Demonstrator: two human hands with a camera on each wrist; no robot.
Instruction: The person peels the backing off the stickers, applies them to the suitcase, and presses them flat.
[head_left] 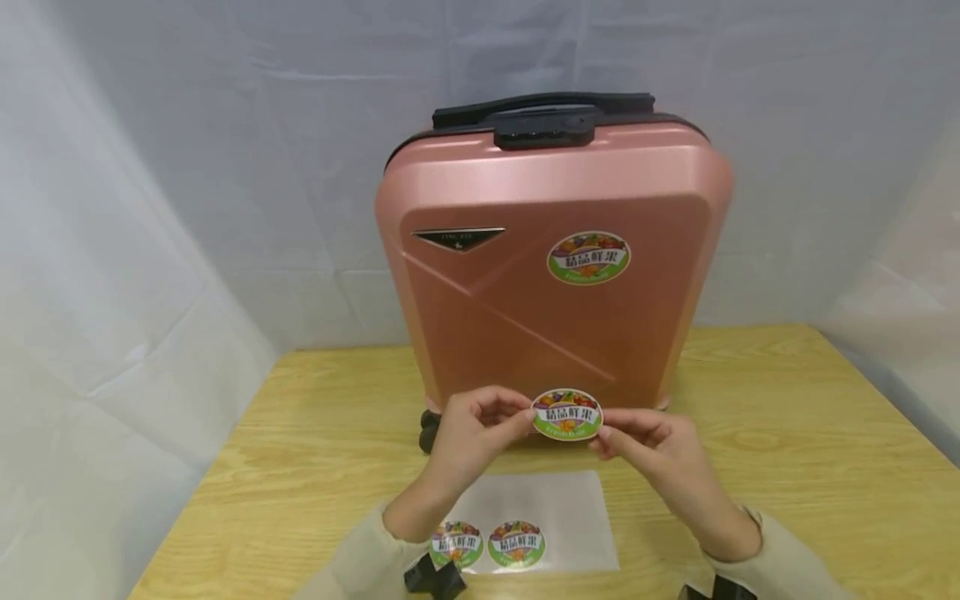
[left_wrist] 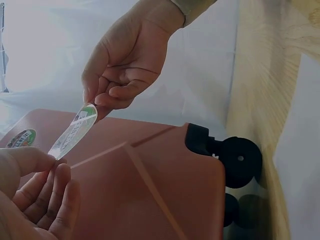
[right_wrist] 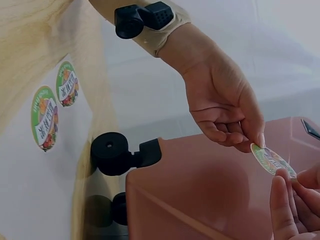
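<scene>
An oval fruit sticker (head_left: 567,415) with a green lower band is held up between both hands, in front of the suitcase's lower part. My left hand (head_left: 474,442) pinches its left end between thumb and fingers, and my right hand (head_left: 663,454) pinches the right end. Behind it a pink hard-shell suitcase (head_left: 525,325) stands upright on the table. A matching sticker (head_left: 588,258) is stuck on the upper right of its front. In the left wrist view the held sticker (left_wrist: 75,131) looks slightly bent, apart from the shell.
A pale backing sheet (head_left: 562,517) lies on the wooden table (head_left: 787,467) near me, with two more stickers (head_left: 517,545) along its front edge. Black wheels (left_wrist: 240,161) stick out under the suitcase. White cloth (head_left: 187,167) hangs behind and at the sides.
</scene>
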